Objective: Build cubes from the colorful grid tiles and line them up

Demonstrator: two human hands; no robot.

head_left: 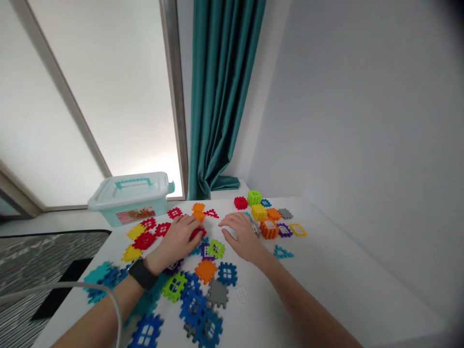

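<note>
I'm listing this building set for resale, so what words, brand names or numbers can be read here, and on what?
Nothing can be read for certain.
Label on the plastic box: has a picture and perhaps print, too blurred to read.
White panel on the orange block: too small to tell if it has marks.
Watch: shows no readable text.

Your left hand [174, 239] and right hand [241, 237] sit among plastic tiles [206, 271], which crowd the lower middle of the frame and block any low, straight path there. At upper left, a lidded box [126, 199] stands just behind the tiles. At lower left, a white cable [72, 285] arcs over your left forearm [105, 314]. Right of the tiles, the table [344, 275] gives your right hand open room, as far as the wall [355, 121].
</note>
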